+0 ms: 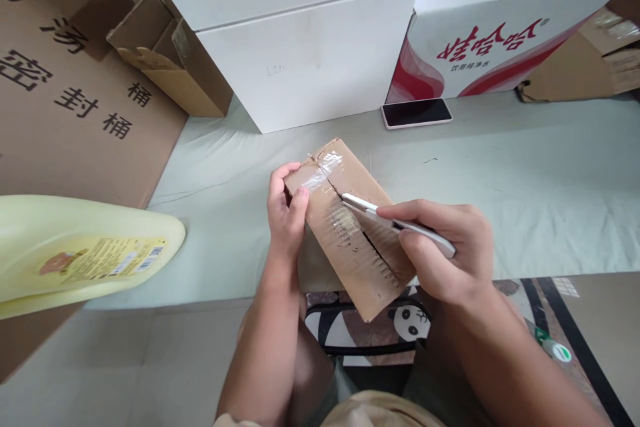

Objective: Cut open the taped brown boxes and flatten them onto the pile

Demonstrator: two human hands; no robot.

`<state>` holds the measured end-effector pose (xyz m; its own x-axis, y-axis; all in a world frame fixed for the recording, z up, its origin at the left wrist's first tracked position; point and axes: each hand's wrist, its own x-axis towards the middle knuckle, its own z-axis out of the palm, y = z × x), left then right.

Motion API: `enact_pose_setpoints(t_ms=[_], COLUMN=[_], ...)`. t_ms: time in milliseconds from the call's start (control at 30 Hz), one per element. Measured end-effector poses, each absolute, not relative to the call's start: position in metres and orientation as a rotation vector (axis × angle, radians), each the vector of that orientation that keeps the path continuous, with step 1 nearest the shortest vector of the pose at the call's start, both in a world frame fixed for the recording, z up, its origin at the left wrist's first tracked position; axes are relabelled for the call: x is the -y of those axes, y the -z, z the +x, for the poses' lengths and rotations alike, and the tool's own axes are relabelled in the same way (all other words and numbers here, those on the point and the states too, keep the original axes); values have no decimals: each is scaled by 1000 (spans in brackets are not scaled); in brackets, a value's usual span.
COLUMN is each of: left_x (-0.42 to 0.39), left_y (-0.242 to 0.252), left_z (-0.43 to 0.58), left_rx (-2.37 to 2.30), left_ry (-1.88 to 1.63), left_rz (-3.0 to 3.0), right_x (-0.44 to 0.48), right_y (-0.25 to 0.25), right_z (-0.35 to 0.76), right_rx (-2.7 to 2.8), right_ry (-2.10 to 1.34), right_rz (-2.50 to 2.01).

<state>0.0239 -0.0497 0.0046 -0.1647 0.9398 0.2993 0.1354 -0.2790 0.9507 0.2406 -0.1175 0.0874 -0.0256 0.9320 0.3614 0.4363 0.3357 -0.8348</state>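
A small brown cardboard box lies at a slant over the front edge of the cloth-covered surface. Clear tape crosses its far end, and a dark slit runs along the middle of its top, with torn, scuffed paper beside it. My left hand grips the box's far left corner, thumb on top and fingers round the side. In my right hand is a white utility knife, held like a pen. Its tip meets the slit just below the tape. How far the blade sits in the slit I cannot tell.
A pale green cloth covers the surface. A phone lies by a white and red carton and a large white box. At left are a yellow bottle, an open carton and a big brown box.
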Motion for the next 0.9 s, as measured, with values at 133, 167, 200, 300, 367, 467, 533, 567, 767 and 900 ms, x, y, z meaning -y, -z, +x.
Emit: enact_pose_setpoints(t_ms=[133,167,200,300,367,467,533,567,767,900], left_x=[50,49,48,46,44,44,46,47,46,43], left_y=[-3,-2,-1,-1,-3,-10,-15,-17,-12,4], left_z=[23,24,24,27,29,30,28,27,10,-7], left_rx=[-1248,-1227,-1204,-1115,-1050,-974,-978,-994,-989,-847], left_ry=[-1549,-1563,-1583,-1661,-1698,-1697,-1692,-1686,-1681,-1650], left_rz=[1395,1375,1344,1201,1110,1052,1022,1000,912,793], right_x=[117,117,117,118,120,122,119,115,78,62], right_y=[-94,-95,-95,-94,-90,-83,-77,-73,-28,1], right_z=[242,242,242,241,241,248,259,266,292,288], right_rx=[1654,1664,1672,1695,1676,1602,1564,1538,1476,1726], right_ry=[-655,-657,-655,-631,-591,-528,-516,-518,-485,-514], right_rz=[-1250,-1240,-1221,-1157,-1157,-1167,-1143,-1137,-1429,-1731])
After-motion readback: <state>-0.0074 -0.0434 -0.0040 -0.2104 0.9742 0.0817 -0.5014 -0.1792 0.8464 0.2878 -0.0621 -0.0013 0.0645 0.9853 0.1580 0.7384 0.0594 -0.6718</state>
